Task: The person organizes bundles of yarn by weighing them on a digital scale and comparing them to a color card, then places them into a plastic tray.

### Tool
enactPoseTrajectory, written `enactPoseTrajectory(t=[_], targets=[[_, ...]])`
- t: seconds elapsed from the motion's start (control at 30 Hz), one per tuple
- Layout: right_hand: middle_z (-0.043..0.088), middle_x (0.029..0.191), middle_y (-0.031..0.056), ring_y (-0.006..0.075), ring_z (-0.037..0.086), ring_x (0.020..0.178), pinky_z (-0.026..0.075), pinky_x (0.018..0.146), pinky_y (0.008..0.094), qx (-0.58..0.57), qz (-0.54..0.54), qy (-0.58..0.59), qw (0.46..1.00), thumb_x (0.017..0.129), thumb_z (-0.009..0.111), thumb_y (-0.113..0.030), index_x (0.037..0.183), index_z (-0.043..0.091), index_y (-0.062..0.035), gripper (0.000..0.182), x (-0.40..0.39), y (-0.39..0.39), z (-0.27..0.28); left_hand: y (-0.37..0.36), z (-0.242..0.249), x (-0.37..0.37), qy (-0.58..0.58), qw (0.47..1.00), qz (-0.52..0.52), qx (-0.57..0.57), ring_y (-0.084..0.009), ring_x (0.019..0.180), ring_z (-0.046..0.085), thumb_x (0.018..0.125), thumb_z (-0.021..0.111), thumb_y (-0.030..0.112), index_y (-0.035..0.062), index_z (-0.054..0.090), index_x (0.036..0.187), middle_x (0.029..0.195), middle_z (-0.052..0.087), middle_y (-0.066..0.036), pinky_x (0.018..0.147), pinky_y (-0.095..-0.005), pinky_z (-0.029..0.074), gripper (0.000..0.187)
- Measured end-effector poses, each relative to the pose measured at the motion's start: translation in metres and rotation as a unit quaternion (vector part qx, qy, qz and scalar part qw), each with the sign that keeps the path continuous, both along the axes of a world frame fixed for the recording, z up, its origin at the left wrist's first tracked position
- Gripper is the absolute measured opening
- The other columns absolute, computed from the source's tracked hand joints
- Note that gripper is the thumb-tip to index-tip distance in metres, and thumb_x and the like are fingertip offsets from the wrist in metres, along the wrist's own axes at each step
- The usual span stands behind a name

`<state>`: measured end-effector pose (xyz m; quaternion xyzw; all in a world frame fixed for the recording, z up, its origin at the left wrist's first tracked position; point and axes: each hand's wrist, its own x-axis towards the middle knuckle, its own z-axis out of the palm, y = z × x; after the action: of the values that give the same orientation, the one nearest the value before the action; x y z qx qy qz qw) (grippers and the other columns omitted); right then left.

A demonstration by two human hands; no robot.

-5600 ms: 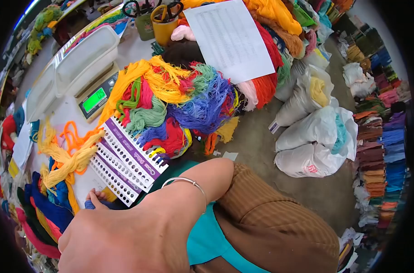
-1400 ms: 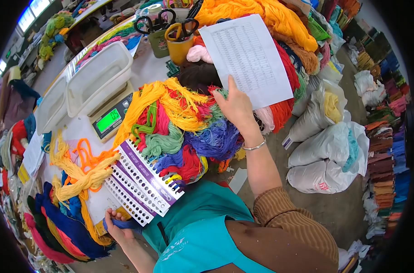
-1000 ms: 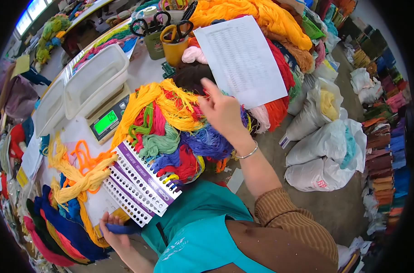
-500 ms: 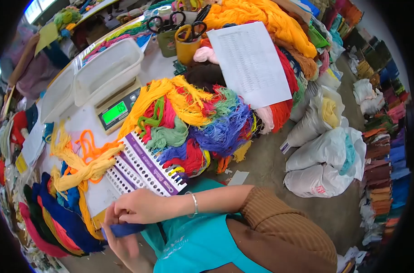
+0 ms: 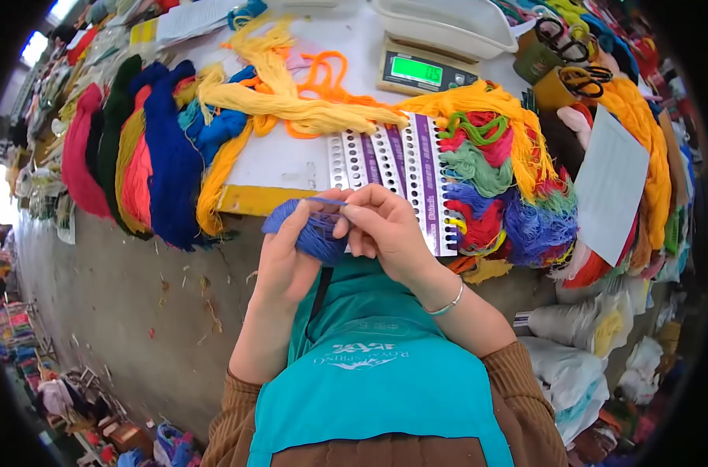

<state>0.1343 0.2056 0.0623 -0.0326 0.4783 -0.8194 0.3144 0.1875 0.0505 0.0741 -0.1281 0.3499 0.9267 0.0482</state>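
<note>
A small skein of blue-violet thread (image 5: 319,235) is held in front of my apron, just off the table's front edge. My left hand (image 5: 282,268) is closed around it, thumb on top. At the skein's upper end, my right hand (image 5: 391,235) pinches a strand of the same thread between thumb and fingers. Just beyond my hands lie purple-and-white punched thread cards (image 5: 425,175). Pale yellow thread (image 5: 315,109) lies across the tops of the cards. To their right is a heap of mixed coloured thread (image 5: 486,167).
A digital scale (image 5: 418,71) with a green display stands behind the cards, near a white plastic bin (image 5: 455,23). Dark blue hanks (image 5: 173,156) hang over the table edge at left. Scissors (image 5: 583,80) and a printed sheet (image 5: 612,183) are at right. Bags (image 5: 576,323) sit on the floor.
My view has swung to the left and down over my apron. Both hands now show in front of me, and the blue-violet thread appears as a fuller bundle in my left hand.
</note>
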Motion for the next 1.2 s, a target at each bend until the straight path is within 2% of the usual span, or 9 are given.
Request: enactPoseTrajectory(t=[0.17,0.2,0.43,0.5,0.63,0.9,1.03,1.1,1.2], targets=[[0.066,0.075,0.0056,0.0055,0.055,0.052,0.038,0.043,0.0171,0.040,-0.004,0.031,0.999,0.098,0.057,-0.013,0.098,0.059,-0.0033,0.010,-0.001,-0.004,0.001,-0.009,-0.009,0.004,0.004,0.996,0.037,-0.076,-0.0141,0.093,0.063,0.098,0.055,0.011,-0.0080,0.055,0.128,0.106,0.066,-0.010,0.086,-0.0293,0.051,0.035],[0.066,0.075,0.0056,0.0055,0.055,0.052,0.038,0.043,0.0171,0.042,0.000,0.030,0.999,0.098,0.057,-0.013,0.098,0.059,-0.0033,0.010,0.000,-0.006,0.000,-0.009,-0.010,0.003,0.019,0.996,0.046,-0.080,-0.0095,0.084,0.060,0.095,0.058,0.006,-0.0074,0.056,0.128,0.101,0.065,-0.007,0.079,-0.0250,0.049,0.036],[0.063,0.071,0.0027,0.0042,0.052,0.052,0.037,0.044,0.0180,0.103,0.008,0.080,0.991,0.098,0.056,-0.011,0.098,0.058,-0.0028,0.008,0.004,-0.014,0.001,-0.014,-0.013,0.002,0.023,0.990,0.066,-0.126,-0.0063,0.074,0.053,0.093,0.060,0.004,-0.0074,0.057,0.128,0.098,0.064,-0.005,0.070,-0.0219,0.044,0.037],[0.063,0.072,0.0022,0.0043,0.052,0.053,0.037,0.045,0.0180,0.110,0.011,0.083,0.990,0.097,0.056,-0.010,0.098,0.059,-0.0028,0.008,0.005,-0.015,0.002,-0.016,-0.011,0.003,0.025,0.989,0.047,-0.138,-0.0081,0.075,0.051,0.097,0.053,0.008,-0.0091,0.053,0.130,0.093,0.057,-0.003,0.071,-0.0244,0.042,0.038],[0.062,0.072,0.0010,0.0039,0.053,0.056,0.039,0.048,0.0188,0.111,0.011,0.087,0.990,0.097,0.057,-0.010,0.096,0.058,-0.0024,0.008,0.004,-0.017,0.001,-0.018,-0.009,0.002,0.014,0.995,0.061,-0.080,-0.0068,0.074,0.052,0.099,0.054,0.019,-0.0062,0.058,0.128,0.100,0.064,-0.006,0.071,-0.0229,0.045,0.039],[0.071,0.089,0.0075,0.0089,0.065,0.077,0.052,0.069,0.0215,0.133,0.043,0.117,0.983,0.090,0.065,-0.005,0.108,0.064,0.0052,0.021,0.001,-0.025,0.010,-0.019,-0.015,0.003,0.010,0.998,0.027,-0.051,-0.0123,0.087,0.057,0.105,0.040,0.035,-0.0069,0.052,0.133,0.118,0.061,-0.011,0.081,-0.0279,0.047,0.052],[0.070,0.088,0.0068,0.0086,0.064,0.077,0.052,0.070,0.0215,0.119,0.034,0.067,0.990,0.088,0.068,-0.005,0.105,0.067,0.0055,0.020,0.000,-0.029,0.004,-0.014,-0.015,0.003,0.009,0.998,0.026,-0.060,-0.0140,0.096,0.060,0.105,0.040,0.037,-0.0063,0.052,0.132,0.119,0.062,-0.012,0.085,-0.0285,0.048,0.053],[0.069,0.081,0.0022,0.0049,0.060,0.069,0.042,0.057,0.0180,0.139,0.045,0.074,0.987,0.089,0.068,-0.008,0.102,0.069,0.0012,0.016,0.001,-0.029,0.003,-0.014,-0.020,0.005,0.008,0.998,0.004,-0.065,-0.0158,0.102,0.062,0.105,0.040,0.037,-0.0061,0.052,0.131,0.116,0.063,-0.012,0.087,-0.0295,0.049,0.052],[0.068,0.079,0.0014,0.0035,0.056,0.065,0.038,0.054,0.0181,0.140,0.031,0.086,0.986,0.088,0.069,-0.008,0.096,0.069,-0.0006,0.011,0.001,-0.028,-0.005,-0.016,-0.023,0.006,0.013,0.998,-0.004,-0.064,-0.0160,0.101,0.062,0.104,0.041,0.036,-0.0061,0.053,0.130,0.116,0.064,-0.012,0.088,-0.0304,0.049,0.051]])
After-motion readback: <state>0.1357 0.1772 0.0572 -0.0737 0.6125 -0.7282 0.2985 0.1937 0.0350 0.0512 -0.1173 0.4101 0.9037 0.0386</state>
